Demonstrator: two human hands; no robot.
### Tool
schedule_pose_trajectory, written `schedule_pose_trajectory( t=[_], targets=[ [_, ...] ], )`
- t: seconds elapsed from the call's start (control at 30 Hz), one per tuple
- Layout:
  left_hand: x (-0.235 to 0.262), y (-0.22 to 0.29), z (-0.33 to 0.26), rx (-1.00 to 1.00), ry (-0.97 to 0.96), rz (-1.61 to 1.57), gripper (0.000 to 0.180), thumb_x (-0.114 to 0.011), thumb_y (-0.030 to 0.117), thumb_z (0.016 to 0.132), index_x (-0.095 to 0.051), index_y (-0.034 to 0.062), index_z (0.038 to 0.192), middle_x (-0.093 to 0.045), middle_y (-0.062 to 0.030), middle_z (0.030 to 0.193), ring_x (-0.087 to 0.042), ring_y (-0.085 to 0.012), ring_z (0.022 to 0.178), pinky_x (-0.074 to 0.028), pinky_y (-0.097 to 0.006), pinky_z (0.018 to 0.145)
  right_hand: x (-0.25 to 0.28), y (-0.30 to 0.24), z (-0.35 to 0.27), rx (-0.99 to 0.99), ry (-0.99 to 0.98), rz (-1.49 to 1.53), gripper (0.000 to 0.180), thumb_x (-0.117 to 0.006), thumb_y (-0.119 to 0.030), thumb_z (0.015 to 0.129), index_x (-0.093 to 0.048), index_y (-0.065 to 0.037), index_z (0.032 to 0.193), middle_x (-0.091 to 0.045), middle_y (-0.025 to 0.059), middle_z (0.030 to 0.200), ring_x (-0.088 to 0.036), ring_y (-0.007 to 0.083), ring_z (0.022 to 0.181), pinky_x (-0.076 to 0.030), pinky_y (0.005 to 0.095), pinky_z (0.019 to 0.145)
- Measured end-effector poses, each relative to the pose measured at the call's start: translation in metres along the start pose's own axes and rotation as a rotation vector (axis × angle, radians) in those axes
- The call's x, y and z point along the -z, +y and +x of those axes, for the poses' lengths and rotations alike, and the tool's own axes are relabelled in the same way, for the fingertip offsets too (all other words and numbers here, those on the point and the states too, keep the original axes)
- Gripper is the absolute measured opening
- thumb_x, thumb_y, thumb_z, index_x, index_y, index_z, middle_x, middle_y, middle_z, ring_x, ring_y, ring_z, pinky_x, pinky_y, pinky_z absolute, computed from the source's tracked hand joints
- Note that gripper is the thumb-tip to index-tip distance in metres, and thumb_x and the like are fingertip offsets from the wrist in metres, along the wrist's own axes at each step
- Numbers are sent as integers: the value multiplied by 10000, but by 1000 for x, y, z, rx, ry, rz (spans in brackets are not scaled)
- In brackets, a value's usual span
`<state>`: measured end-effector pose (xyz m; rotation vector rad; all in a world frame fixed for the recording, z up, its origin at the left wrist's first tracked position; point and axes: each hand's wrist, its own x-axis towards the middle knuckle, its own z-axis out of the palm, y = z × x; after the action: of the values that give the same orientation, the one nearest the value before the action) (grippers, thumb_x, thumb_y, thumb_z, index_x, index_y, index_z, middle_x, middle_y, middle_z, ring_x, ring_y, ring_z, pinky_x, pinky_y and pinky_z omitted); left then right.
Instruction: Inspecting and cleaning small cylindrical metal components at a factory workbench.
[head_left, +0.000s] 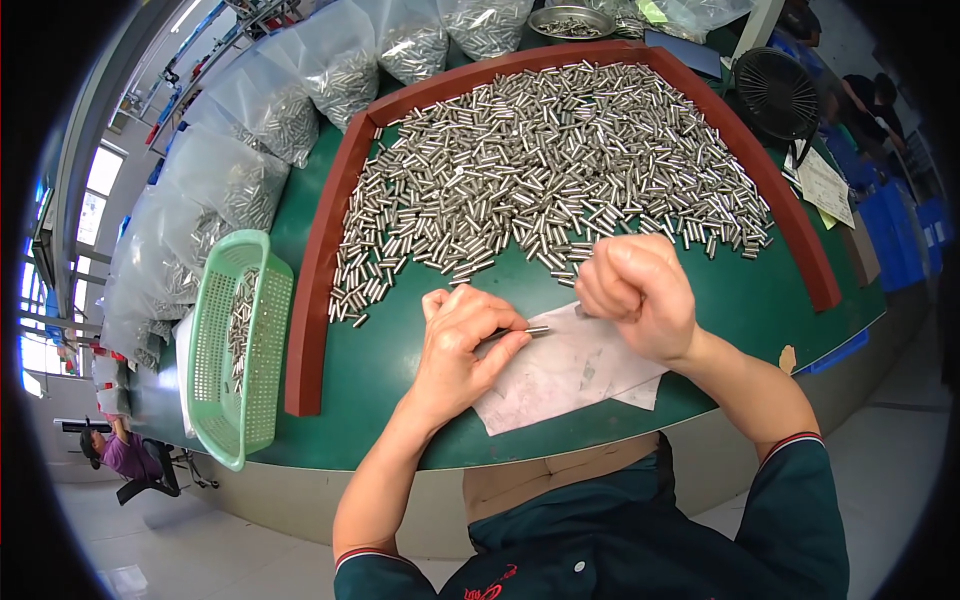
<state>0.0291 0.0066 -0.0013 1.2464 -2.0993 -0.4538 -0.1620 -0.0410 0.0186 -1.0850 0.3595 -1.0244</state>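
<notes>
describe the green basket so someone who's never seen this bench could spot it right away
Start at the green table with its heap of small metal cylinders. Outside the red-brown frame, at the table's left edge, sits the green basket. It alone is perforated plastic, holding few cylinders.

Can't really see what's inside the right hand (pixel 640 295), it's balled into a fist and whatever it grips is hidden. The left hand (pixel 462 345) pinches a small metal pin (pixel 536 329), but only the tip pokes out past the fingers. The far plastic bags (pixel 330 70) get chopped off by the top edge, and so does the metal bowl (pixel 572 20). Pins in the green basket (pixel 240 345) at the left are too small to count. The paper sheet (pixel 570 375) is partly covered by both hands.
</notes>
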Motion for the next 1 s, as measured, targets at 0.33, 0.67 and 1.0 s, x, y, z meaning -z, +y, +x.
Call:
schedule_pose_trajectory(
  t=[0.33, 0.67, 1.0],
  targets=[
    [-1, -1, 0, 16, 2, -5, 102, -675, 88, 651, -580, 84, 687, -564, 11, 709, -486, -146, 705, -274, -300, 709, -1, 1, 2, -156, 72, 8, 386, -350, -181, 852, -283, -98, 481, -252, -26, 417, -198, 74, 380, -177, 237, 387],
    [-7, 7, -1, -260, -48, 357, 140, -661, 68, 624, -582, 121, 726, -527, 31, 733, -475, -152, 725, -276, -346, 716, -2, 3, 4, -159, 117, -73, 400, -361, -169, 858, -276, -99, 474, -270, -26, 428, -202, 65, 396, -176, 233, 389],
    [-25, 12, 2, -110, 104, 243, 134, -645, 15, 607, -559, 74, 691, -519, -16, 705, -462, -190, 661, -326, -316, 653, -2, 6, 2, -112, 96, -118, 389, -363, -168, 857, -285, -91, 484, -281, -23, 433, -212, 62, 396, -177, 229, 386]
  ],
)
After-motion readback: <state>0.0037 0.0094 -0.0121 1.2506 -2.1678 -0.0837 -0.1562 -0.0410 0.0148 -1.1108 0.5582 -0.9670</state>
